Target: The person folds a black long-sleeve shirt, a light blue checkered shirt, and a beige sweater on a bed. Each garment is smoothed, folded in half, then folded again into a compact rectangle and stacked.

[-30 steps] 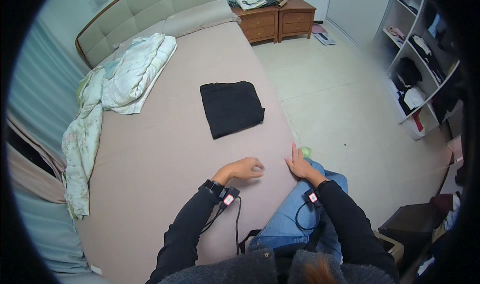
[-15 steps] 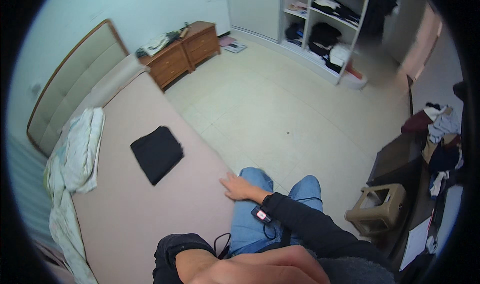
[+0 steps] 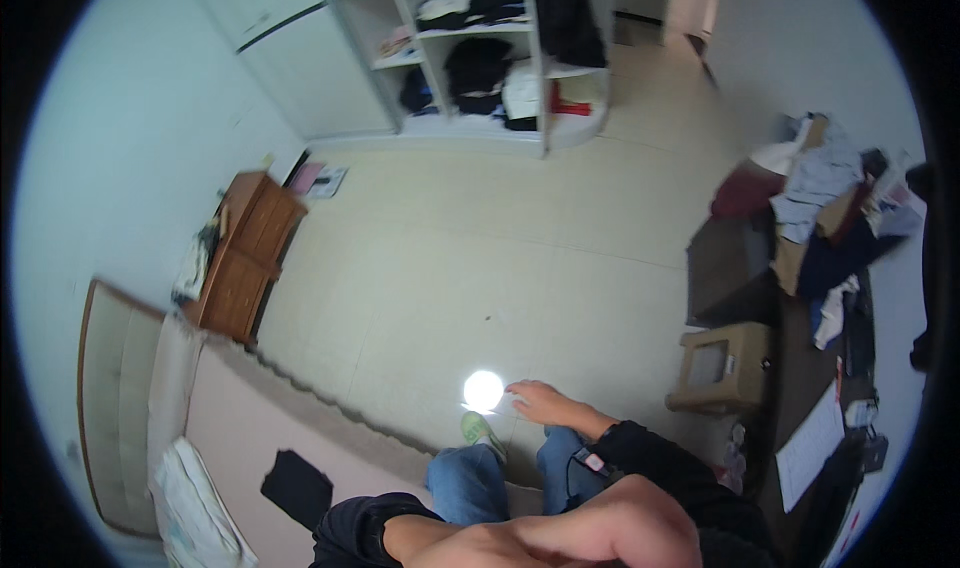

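Note:
My right hand [image 3: 545,404] lies flat on my right knee [image 3: 565,446], fingers spread and holding nothing; a small dark band sits at its wrist. My left hand [image 3: 590,528] is raised very close to the camera at the lower edge. It is a blurred patch past a black sleeve, so its fingers cannot be made out. I sit in blue jeans on the edge of a bed [image 3: 240,428]. A green shoe [image 3: 480,431] shows below my left knee. A folded black garment [image 3: 297,488] lies on the bed behind me.
A white blanket [image 3: 195,508] is crumpled by the padded headboard [image 3: 115,398]. Wooden nightstands [image 3: 245,258] stand against the left wall, open shelves [image 3: 500,58] with clothes at the back. To the right are a beige stool [image 3: 720,368] and a pile of clothes [image 3: 820,208].
The view has swung from the bed toward the room's floor and shelves. My left hand left the mattress and rose near the camera. My right hand stays on my knee.

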{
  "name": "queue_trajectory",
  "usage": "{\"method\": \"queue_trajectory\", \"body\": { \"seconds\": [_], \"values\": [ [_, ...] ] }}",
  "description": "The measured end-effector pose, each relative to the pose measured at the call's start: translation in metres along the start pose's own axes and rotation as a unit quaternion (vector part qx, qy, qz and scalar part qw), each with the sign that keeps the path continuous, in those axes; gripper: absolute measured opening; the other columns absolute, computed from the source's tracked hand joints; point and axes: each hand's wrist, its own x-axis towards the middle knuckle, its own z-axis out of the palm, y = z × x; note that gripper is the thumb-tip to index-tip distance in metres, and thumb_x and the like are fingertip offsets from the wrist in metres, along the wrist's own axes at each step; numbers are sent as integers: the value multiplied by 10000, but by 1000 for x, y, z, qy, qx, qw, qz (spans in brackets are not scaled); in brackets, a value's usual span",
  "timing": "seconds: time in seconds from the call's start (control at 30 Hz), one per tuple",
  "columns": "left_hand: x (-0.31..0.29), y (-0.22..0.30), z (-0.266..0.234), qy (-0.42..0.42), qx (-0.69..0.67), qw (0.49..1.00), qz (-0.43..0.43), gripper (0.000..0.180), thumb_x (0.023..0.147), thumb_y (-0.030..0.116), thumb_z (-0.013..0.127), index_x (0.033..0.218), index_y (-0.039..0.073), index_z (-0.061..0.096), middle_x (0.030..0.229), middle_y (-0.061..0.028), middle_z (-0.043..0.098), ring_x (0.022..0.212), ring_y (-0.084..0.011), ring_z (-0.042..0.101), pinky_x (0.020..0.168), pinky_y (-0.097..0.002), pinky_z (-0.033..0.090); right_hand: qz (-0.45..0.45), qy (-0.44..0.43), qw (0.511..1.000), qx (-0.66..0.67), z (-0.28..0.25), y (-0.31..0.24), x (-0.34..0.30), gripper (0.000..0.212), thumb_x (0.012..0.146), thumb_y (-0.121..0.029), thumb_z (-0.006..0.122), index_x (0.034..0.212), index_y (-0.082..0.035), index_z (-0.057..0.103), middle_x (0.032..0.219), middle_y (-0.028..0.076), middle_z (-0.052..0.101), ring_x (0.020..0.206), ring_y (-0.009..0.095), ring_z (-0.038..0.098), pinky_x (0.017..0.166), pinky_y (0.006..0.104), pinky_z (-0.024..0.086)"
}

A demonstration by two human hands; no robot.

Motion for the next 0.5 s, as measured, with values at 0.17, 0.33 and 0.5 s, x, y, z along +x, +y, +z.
{"method": "queue_trajectory", "body": {
  "seconds": [0.17,0.33,0.5],
  "values": [
    [86,-56,40,7,-105,991,-84,293,1007,258,540,846,141,755,1102,-202,580,980,-329,511,876,-430,379,130,195,972,27,-134,-16,-109,335,930,-159,566,1233,-16,589,1147,205,643,1048,346,628,932,431,494],
    [144,-93,65,-60,-187,959,-202,257,997,228,559,848,145,752,1097,-203,584,945,-321,531,838,-420,431,192,326,925,17,-220,-48,-209,288,926,-141,593,1179,-8,623,1073,177,671,961,305,658,852,384,519],
    [165,-154,79,-84,-250,953,-150,165,980,164,578,885,136,711,1062,-158,593,931,-302,527,887,-424,406,232,419,876,61,-291,-54,-264,319,932,-152,609,1209,7,608,1025,182,680,867,265,662,782,358,520]
  ]
}}
